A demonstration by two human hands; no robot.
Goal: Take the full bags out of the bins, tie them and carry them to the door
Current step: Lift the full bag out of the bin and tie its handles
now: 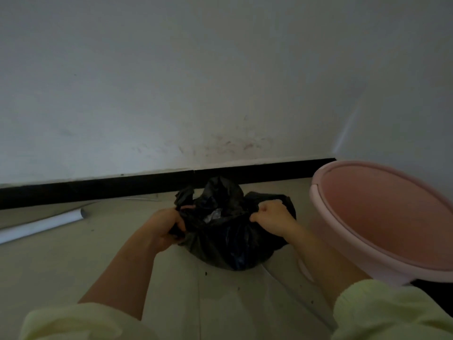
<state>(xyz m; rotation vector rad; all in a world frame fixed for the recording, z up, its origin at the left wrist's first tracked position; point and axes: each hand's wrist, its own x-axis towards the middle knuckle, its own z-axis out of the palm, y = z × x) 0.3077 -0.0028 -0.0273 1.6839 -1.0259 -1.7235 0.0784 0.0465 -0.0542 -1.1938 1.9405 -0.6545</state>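
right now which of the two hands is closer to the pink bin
The right hand, gripping the black plastic bag on the side beside the round pink plastic bin; the left hand grips the bag's far side.

1 head-worn view looks forward and steeply down, close over both forearms, toward the floor [73, 261] and the wall [171, 82] just ahead.

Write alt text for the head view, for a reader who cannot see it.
Both hands grip the open top of a black bin bag on the floor, left hand and right hand on opposite edges. An empty pink bin stands to the right; a white tube lies left by the wall.
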